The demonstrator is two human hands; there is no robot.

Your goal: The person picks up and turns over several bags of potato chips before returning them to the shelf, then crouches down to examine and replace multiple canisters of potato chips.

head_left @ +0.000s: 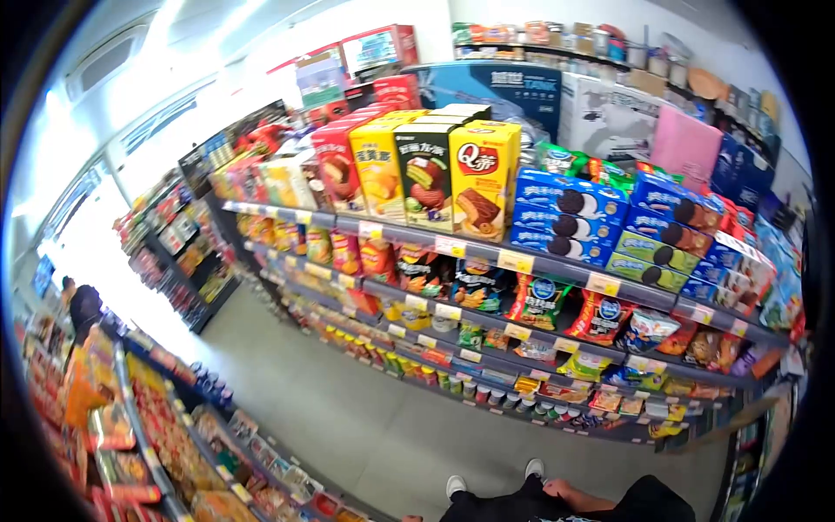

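Low in the view, my right hand (559, 489) hangs beside my dark clothing, just right of my white shoes; its fingers look curled, but what they hold, if anything, cannot be made out. Only a sliver of my left hand (412, 518) shows at the bottom edge, its fingers cut off. In front stands a long shelf unit (417, 237) with a yellow box (484, 181), a black box (424, 174) and blue cookie packs (570, 217) on top. Neither hand touches the shelves.
Grey floor (348, 418) runs between the shelves. Another snack shelf (143, 426) stands at the lower left. A person in dark clothing (85, 309) is at the far left near the bright entrance. Large boxes (609, 117) stand behind the front shelf.
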